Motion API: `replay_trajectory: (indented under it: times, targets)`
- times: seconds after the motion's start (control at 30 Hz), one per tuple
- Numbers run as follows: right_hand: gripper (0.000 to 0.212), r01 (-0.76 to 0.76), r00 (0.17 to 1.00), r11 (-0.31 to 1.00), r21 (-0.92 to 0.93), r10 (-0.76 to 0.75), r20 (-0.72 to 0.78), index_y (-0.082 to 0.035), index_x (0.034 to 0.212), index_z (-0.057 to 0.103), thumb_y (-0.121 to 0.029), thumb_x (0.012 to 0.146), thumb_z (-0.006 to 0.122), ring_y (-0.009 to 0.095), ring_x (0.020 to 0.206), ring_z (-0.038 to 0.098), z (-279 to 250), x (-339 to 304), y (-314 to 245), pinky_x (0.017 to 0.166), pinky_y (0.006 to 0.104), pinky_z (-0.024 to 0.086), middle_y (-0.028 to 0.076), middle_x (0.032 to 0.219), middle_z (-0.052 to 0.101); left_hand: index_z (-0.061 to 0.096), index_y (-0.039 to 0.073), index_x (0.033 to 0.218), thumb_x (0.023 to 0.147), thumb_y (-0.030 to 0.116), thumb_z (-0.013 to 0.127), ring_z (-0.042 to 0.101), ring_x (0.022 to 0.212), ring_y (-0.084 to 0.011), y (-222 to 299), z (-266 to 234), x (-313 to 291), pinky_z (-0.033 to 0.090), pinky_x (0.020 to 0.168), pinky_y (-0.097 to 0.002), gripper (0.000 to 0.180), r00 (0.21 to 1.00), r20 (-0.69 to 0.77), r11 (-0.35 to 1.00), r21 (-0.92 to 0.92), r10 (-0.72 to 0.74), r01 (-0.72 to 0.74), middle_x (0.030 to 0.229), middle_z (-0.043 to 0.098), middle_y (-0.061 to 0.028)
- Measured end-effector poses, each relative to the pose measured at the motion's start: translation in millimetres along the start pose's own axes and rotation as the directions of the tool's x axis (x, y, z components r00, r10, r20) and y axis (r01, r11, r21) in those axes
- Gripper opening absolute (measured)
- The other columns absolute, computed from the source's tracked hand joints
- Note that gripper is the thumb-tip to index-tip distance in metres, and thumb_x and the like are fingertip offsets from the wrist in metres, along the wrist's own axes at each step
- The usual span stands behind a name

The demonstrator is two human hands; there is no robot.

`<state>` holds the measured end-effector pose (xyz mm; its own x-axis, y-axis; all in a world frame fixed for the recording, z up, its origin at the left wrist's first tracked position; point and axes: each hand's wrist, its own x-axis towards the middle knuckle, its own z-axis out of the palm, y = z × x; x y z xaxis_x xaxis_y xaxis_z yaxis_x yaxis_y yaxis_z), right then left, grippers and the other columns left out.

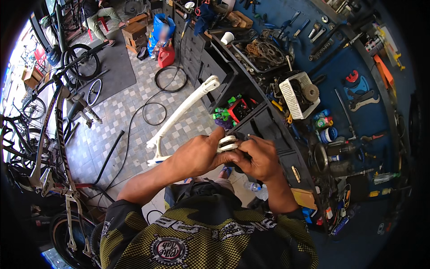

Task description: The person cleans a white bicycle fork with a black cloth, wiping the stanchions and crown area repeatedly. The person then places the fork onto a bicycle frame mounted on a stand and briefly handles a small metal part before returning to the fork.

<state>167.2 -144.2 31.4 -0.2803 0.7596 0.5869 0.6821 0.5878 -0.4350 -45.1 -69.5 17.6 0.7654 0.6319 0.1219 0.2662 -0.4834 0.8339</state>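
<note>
Left: bicycle frame (pixel 65 157), then black hose (pixel 155 80) looped on tiled floor (pixel 143 89). Mid-view: we hold white frame part (pixel 179 107) above floor, loose from any bike. Left hand (pixel 195 154) fingers clamp around it near forked end (pixel 227 147); right hand (pixel 260 157) fingers pinch dark piece (pixel 239 136) there, hiding detail; done or left, we cannot tell. Right: table (pixel 264 99) crowded with tools, white basket (pixel 291 95).
</note>
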Motion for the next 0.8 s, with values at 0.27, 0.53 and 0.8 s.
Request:
replay_trajectory:
  times: [0.27,0.53,0.8]
  targets:
    - [0.023,-0.033,0.999,0.999,0.025,0.034,-0.043,-0.004,0.094,0.065,-0.020,0.090,0.081,0.031,0.064,0.067,3.4,-7.5,-1.9,0.057,0.0407,0.053,0.013,0.078,0.067,0.050,0.001,0.106,0.094,0.057,0.071,0.069,0.070,-0.0495,5.1,3.1,1.7,0.054,0.059,-0.0542,0.061,0.997,-0.049,0.997,0.062,0.051,-0.048,0.069,0.067,-0.0241]
    - [0.026,-0.059,0.953,0.997,0.044,0.069,-0.294,-0.005,0.094,0.065,-0.022,0.089,0.083,0.031,0.065,0.068,24.4,-12.0,-12.0,0.056,0.0403,0.053,0.012,0.078,0.068,0.047,0.000,0.107,0.096,0.057,0.067,0.070,0.066,-0.0477,10.9,7.6,1.7,0.054,0.054,-0.0525,0.062,0.990,-0.123,0.996,-0.047,0.064,-0.070,0.066,0.067,-0.0221]
    - [0.028,-0.019,0.997,0.999,0.035,0.016,0.079,-0.006,0.092,0.064,-0.021,0.086,0.086,0.030,0.064,0.067,-8.1,-10.4,10.5,0.055,0.0393,0.052,0.010,0.077,0.067,0.047,0.000,0.111,0.098,0.055,0.066,0.070,0.070,-0.0499,6.2,5.8,0.8,0.055,0.058,-0.0561,0.059,0.999,-0.014,0.984,0.170,0.047,-0.044,0.068,0.068,-0.0239]
